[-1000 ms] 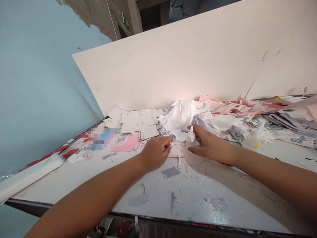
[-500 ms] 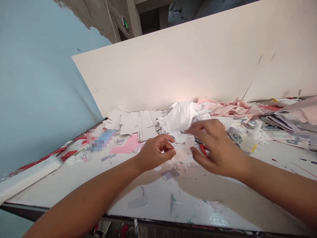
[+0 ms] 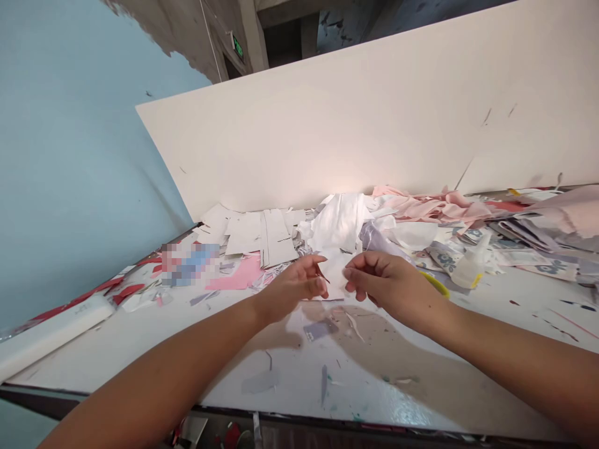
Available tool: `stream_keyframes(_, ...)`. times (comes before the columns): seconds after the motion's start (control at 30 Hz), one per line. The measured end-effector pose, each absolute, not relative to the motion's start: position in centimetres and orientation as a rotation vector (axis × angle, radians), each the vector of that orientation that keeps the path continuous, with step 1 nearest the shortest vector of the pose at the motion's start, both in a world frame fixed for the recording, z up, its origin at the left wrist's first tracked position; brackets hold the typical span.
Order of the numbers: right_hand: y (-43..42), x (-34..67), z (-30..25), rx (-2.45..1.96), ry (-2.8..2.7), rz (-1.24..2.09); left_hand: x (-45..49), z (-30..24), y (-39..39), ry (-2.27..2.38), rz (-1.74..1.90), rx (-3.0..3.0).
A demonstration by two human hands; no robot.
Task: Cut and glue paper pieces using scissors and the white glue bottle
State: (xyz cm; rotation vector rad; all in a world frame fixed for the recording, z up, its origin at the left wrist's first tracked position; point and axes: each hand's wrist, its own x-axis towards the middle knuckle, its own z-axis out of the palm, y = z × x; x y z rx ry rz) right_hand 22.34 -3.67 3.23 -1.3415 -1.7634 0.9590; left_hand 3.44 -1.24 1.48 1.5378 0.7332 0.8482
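Note:
A small pale paper piece (image 3: 336,272) is held just above the white table (image 3: 140,337) between both my hands. My left hand (image 3: 294,287) pinches its left edge with thumb and fingers closed. From the other side, my right hand (image 3: 390,284) pinches its right edge. A glue bottle (image 3: 469,265) with a pointed nozzle lies on its side to the right of my right hand, among scraps. Something yellow (image 3: 435,285) shows just behind my right wrist.
Paper and fabric scraps are heaped along the back: white card pieces (image 3: 262,234), white cloth (image 3: 341,221), pink cloth (image 3: 435,206). A tall white board (image 3: 374,118) stands behind them. A white roll (image 3: 47,330) lies at the left edge. Small grey scraps (image 3: 321,328) dot the near surface.
My right hand let go of the upright glue bottle and came over to the paper piece. Both hands lifted the piece and now pinch it between them.

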Motion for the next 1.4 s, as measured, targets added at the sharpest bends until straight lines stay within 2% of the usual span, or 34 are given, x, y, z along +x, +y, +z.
stream_keyframes(0.1, -3.7, 21.8, 2.9, -1.305, -1.742, 1.025, 4.2, 1.4, -1.6, 0.774, 0.809, 1.567)
stream_keyframes(0.3, -3.6, 22.0, 2.7, -1.329, -1.857, 1.014, 4.4, 1.2, -1.5, 0.924, 1.031, 1.535)
stream_keyframes(0.57, -4.3, 23.2, 3.6, -1.404, -2.263, 0.516, 4.2, 1.1, -1.2, 1.007, 1.056, 1.469)
stream_keyframes(0.77, -4.0, 25.3, 2.7, -1.354, -2.239, 0.986, 4.2, 0.8, -1.1, 1.024, 1.040, 1.465)
stream_keyframes(1.03, -2.4, 27.8, 0.2, -1.219, -1.854, 1.295, 4.2, 0.7, -1.1, 1.036, 1.013, 1.466)
stream_keyframes(1.17, -2.5, 28.1, 0.8, -1.266, -1.819, 1.268, 4.2, 0.6, -1.1, 1.065, 1.008, 1.455)
stream_keyframes(1.4, -3.0, 28.4, 2.1, -1.473, -1.921, 1.001, 4.2, 0.6, -1.0, 1.094, 1.022, 1.446)
